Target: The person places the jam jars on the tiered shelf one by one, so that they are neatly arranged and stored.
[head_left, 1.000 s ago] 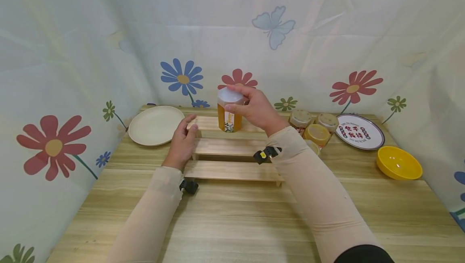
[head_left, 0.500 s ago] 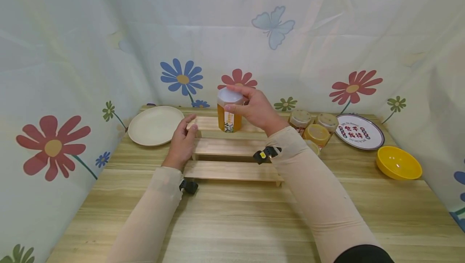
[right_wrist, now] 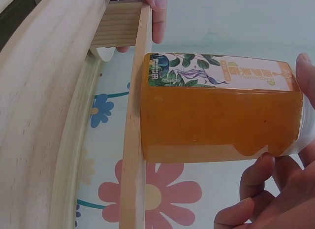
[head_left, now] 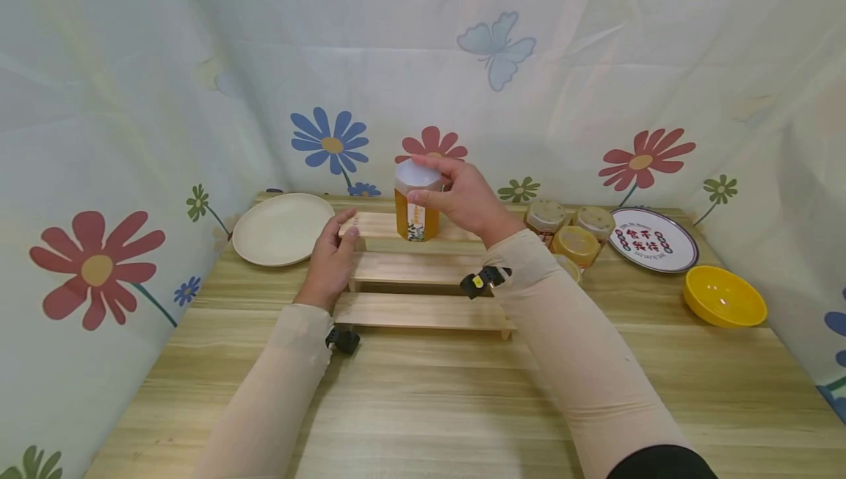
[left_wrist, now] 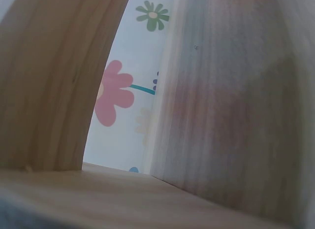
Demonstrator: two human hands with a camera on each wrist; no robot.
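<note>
A tall clear plastic jar of amber honey with a white lid and a printed leaf label (head_left: 416, 203) stands upright on the top step of a three-tier pale wooden step rack (head_left: 423, 269), near its middle. The right hand (head_left: 465, 196) grips the jar at the top, thumb and fingertips curled around the white lid; in the right wrist view the fingers (right_wrist: 256, 177) close round the lid end while the jar's base sits flat on the step board. The left hand (head_left: 333, 257) rests against the left end of the rack, its fingers curled over the edge of the top step, holding it.

Just right of the rack stands a cluster of small round jars with tan lids (head_left: 572, 231). Behind them lies a white round plate with red lettering (head_left: 654, 239), and nearer, a yellow bowl (head_left: 725, 297). A plain cream plate (head_left: 283, 228) lies left of the rack. All rest on a light wooden table (head_left: 423, 405) enclosed by a flower-printed curtain (head_left: 132, 134).
</note>
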